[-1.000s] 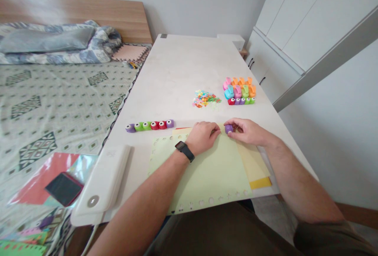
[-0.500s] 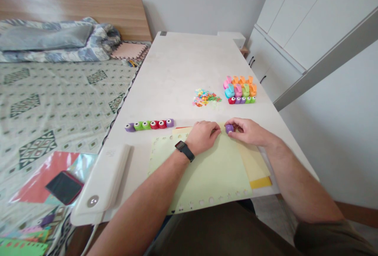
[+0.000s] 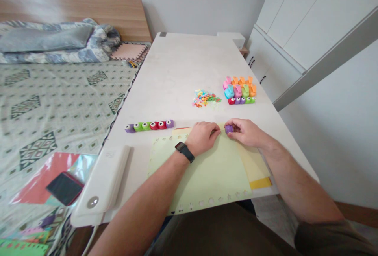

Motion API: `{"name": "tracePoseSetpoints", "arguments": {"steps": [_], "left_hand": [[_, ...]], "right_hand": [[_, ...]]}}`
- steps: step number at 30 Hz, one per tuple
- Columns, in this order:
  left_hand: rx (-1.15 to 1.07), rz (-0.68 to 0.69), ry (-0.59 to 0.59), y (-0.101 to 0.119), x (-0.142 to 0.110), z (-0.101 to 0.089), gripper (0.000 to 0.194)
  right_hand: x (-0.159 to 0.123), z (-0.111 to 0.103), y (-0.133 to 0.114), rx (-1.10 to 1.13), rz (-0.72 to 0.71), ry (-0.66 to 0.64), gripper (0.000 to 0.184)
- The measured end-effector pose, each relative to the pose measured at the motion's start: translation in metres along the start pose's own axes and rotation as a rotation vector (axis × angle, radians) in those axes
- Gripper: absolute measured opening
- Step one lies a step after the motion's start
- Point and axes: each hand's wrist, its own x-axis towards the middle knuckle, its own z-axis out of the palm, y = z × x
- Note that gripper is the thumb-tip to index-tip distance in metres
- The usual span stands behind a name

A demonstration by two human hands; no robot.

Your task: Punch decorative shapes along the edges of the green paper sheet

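My right hand point(image 3: 246, 132) pinches a small purple paper punch point(image 3: 228, 129) at the far edge of a light green paper sheet point(image 3: 206, 173). My left hand point(image 3: 203, 136), with a black watch on its wrist, has its fingers curled and presses down on the same sheet's far edge, just left of the punch. Yellow sheets point(image 3: 256, 165) lie under the green one. A row of small punches point(image 3: 149, 125), purple, green and red, lies on the white table point(image 3: 183, 71) to the left of my hands.
A cluster of coloured punches point(image 3: 240, 90) and a pile of paper cut-outs point(image 3: 205, 98) sit further back on the table. A white device point(image 3: 102, 183) lies at the near left corner. A bed point(image 3: 53, 98) with papers and a phone point(image 3: 64, 188) is on the left.
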Motion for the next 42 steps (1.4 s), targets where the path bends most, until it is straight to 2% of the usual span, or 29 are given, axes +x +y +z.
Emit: {"name": "tracePoseSetpoints", "arguments": {"steps": [8,15,18,28,36,42], "left_hand": [[-0.001,0.011,0.004,0.001,0.000,-0.001,0.021],[0.006,0.000,-0.010,0.009,0.004,-0.007,0.052],[0.030,0.010,-0.031,0.014,0.009,-0.009,0.058],[-0.050,0.017,-0.178,0.021,0.031,-0.011,0.050],[-0.036,0.022,-0.150,0.020,0.030,-0.008,0.052],[-0.077,-0.031,-0.170,0.021,0.029,-0.009,0.052]], "right_hand": [[0.000,0.002,0.000,-0.014,0.008,0.016,0.027],[-0.001,0.000,-0.004,0.000,-0.018,0.033,0.024],[-0.002,0.000,-0.007,0.006,-0.018,0.047,0.025],[-0.003,0.003,-0.008,0.062,-0.039,0.054,0.028],[-0.004,0.001,-0.011,0.055,-0.047,0.074,0.027],[-0.005,0.001,-0.010,0.043,-0.041,0.049,0.026]]}}
